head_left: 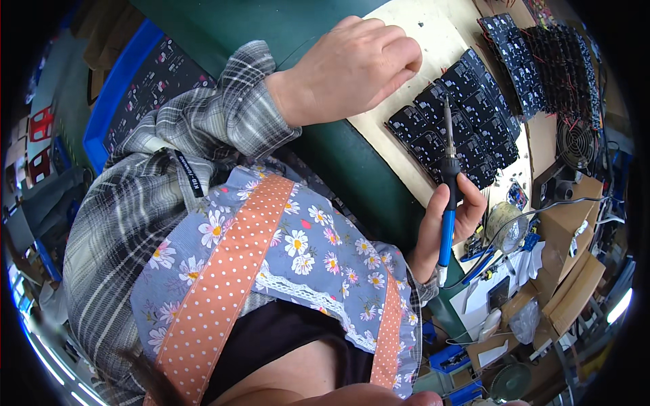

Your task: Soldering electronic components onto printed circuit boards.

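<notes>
Head view, right of centre: the right grip (429, 233) clasps a soldering iron (447, 233) over black circuit boards (477, 111), the curled left grip's (355, 64) contents unclear; apparently soldering, next needing steady tip placement.

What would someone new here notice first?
Probably the blue-and-black soldering iron in the right hand, its metal tip over black circuit boards right of centre. Next, perhaps, the left hand, fingers curled, near the top middle. The daisy-print apron with orange polka-dot straps stands out too, across the lower middle.
</notes>
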Demonstrator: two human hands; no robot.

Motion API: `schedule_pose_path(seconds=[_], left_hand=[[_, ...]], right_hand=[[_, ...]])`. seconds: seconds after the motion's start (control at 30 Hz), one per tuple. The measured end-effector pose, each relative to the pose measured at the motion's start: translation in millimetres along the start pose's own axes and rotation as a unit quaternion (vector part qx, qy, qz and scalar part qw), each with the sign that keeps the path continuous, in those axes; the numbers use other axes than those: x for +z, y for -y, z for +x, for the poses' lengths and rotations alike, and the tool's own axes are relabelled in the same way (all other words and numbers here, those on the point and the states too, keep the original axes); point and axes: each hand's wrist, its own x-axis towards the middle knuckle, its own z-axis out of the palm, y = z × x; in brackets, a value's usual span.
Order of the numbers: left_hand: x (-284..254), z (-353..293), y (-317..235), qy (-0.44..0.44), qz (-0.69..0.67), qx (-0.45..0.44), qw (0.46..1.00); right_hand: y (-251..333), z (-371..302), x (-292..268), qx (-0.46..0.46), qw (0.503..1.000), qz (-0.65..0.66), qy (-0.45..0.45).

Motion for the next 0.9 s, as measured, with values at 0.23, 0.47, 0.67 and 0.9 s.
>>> schedule_pose_path(seconds=[0.23,0.47,0.67,0.9], left_hand=[[5.5,7.4,-4.4,0.083,0.007,0.011,0.996],[21.1,6.5,-4.3,0.063,-0.038,0.019,0.997],[28.2,9.0,-8.7,0.078,-0.048,0.027,0.995],[29.4,12.8,-9.1,0.086,-0.05,0.028,0.995]], right_hand=[[4.4,1.4,2.2,-0.006,1.0,0.013,0.007],[6.4,0.8,3.8,-0.01,1.0,0.001,0.015],[5.8,0.9,4.6,-0.009,1.0,0.012,0.012],[5.7,2.2,3.0,-0.017,1.0,-0.014,0.011]])
